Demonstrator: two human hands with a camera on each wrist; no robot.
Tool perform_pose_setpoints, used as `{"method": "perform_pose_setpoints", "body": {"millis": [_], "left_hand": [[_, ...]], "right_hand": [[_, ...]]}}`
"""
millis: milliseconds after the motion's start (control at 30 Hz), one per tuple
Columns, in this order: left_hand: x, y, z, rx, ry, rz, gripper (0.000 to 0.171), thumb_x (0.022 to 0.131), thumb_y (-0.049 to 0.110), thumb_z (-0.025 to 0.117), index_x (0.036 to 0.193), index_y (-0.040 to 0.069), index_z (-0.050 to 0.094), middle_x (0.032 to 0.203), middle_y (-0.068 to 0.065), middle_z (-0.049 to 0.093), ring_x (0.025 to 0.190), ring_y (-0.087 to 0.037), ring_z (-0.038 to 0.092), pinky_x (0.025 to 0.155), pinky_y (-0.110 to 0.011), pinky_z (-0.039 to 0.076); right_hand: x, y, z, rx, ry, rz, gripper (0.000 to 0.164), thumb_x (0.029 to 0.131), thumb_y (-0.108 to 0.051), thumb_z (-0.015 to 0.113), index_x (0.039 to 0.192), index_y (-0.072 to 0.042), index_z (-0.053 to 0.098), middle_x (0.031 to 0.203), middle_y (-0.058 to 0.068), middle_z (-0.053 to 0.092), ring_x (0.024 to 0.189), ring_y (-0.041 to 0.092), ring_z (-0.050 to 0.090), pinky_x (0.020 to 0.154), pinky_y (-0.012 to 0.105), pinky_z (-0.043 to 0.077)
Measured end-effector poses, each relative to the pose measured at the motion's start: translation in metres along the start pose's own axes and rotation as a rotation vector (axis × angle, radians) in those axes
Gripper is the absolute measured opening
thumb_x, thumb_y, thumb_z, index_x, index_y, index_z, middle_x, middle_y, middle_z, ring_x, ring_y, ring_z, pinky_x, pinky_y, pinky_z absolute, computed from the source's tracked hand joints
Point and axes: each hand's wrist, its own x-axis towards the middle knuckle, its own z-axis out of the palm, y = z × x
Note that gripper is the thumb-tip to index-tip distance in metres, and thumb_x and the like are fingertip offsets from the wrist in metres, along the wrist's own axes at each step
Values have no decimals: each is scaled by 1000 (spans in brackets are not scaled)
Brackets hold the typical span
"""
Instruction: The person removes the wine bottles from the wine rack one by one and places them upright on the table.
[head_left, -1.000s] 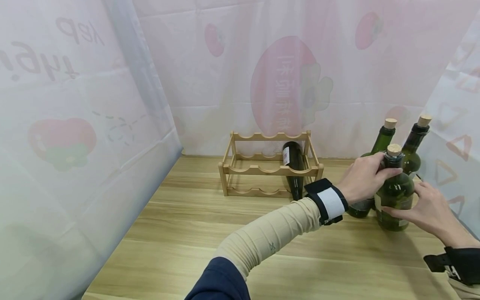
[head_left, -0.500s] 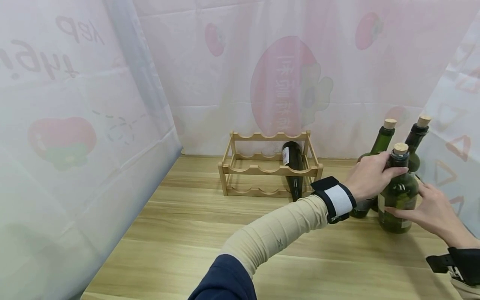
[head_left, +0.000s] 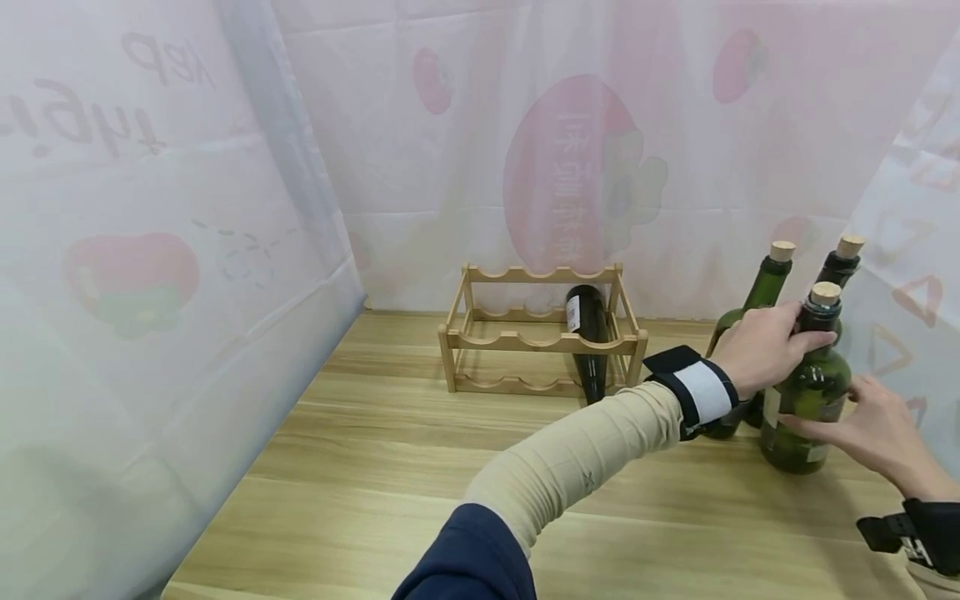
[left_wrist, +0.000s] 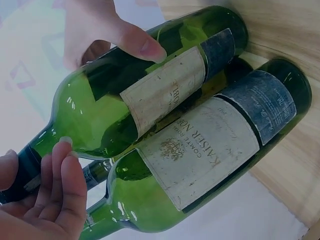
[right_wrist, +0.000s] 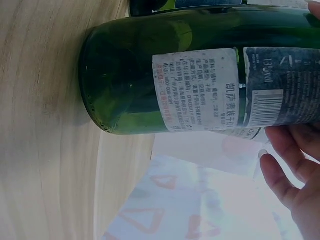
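Observation:
In the head view, a corked green wine bottle [head_left: 813, 383] stands nearly upright at the right, in front of two others. My left hand [head_left: 757, 348] grips its neck from the left. Around the bottle's body, from the right, curl the thumb and fingers of my right hand [head_left: 881, 429]. The left wrist view shows the right thumb pressing beside the cream label. A back label with a barcode [right_wrist: 267, 109] faces the right wrist camera. Behind it are a second green wine bottle [head_left: 765, 287] and a third wine bottle [head_left: 838, 267], both corked and partly hidden.
A two-tier wooden wine rack [head_left: 510, 341] stands at the back middle of the wooden table [head_left: 360, 467]. One dark bottle [head_left: 588, 321] lies in its right-hand slot, neck toward me. Printed curtains [head_left: 420, 167] enclose the back and sides.
The front wine bottle has shifted slightly right and toward me, with the left hand moving along on its neck. The right hand keeps its hold on the body. The rack stays put.

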Motion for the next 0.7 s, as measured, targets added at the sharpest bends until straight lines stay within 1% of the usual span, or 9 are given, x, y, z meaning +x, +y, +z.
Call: {"method": "perform_pose_setpoints", "body": {"millis": [100, 167, 233, 300, 400, 533, 700], "left_hand": [[4, 4, 3, -19, -16, -38, 19, 95, 48, 54, 106, 33, 58, 104, 23, 66, 85, 9, 61, 64, -10, 43], [6, 7, 6, -32, -43, -54, 18, 96, 48, 53, 106, 33, 57, 101, 22, 67, 81, 8, 61, 61, -11, 43], [9, 10, 9, -39, -73, -57, 18, 97, 48, 52, 106, 33, 56, 97, 22, 66, 75, 8, 60, 58, -12, 42], [12, 12, 12, -34, -94, -48, 17, 97, 47, 50, 105, 33, 56, 93, 22, 65, 72, 7, 58, 58, -12, 42], [16, 15, 15, -25, -97, -44, 17, 98, 46, 49, 106, 33, 55, 90, 21, 62, 72, 6, 56, 59, -12, 41], [21, 18, 18, -15, -94, -55, 17, 99, 48, 48, 109, 35, 53, 96, 22, 63, 78, 6, 56, 62, -13, 41], [27, 22, 19, 23, -83, -62, 24, 99, 50, 44, 118, 37, 51, 101, 21, 63, 77, 5, 57, 58, -13, 42]], "right_hand": [[-1, 2, -1, 4, -34, 43, 81, 70, -33, 85, 130, 8, 49, 116, 38, 53, 102, 55, 47, 76, 63, 39], [-3, 4, -1, 2, -61, 86, 79, 74, -36, 83, 130, 8, 48, 118, 39, 52, 101, 55, 48, 75, 63, 41], [-5, 6, -2, -4, -87, 123, 79, 77, -38, 80, 131, 9, 46, 119, 40, 51, 100, 57, 48, 75, 63, 42], [-6, 7, -2, -13, -113, 165, 84, 79, -41, 77, 134, 12, 42, 121, 42, 47, 100, 58, 46, 75, 63, 43], [-7, 10, -4, -24, -145, 210, 90, 82, -45, 73, 138, 14, 34, 122, 44, 43, 100, 59, 44, 74, 62, 43], [-7, 12, -6, -23, -169, 257, 94, 84, -48, 69, 140, 16, 29, 124, 46, 39, 102, 59, 43, 74, 62, 44], [-4, 14, -9, -1, -191, 290, 99, 86, -50, 67, 144, 16, 22, 127, 48, 36, 103, 59, 41, 74, 61, 44]]}}
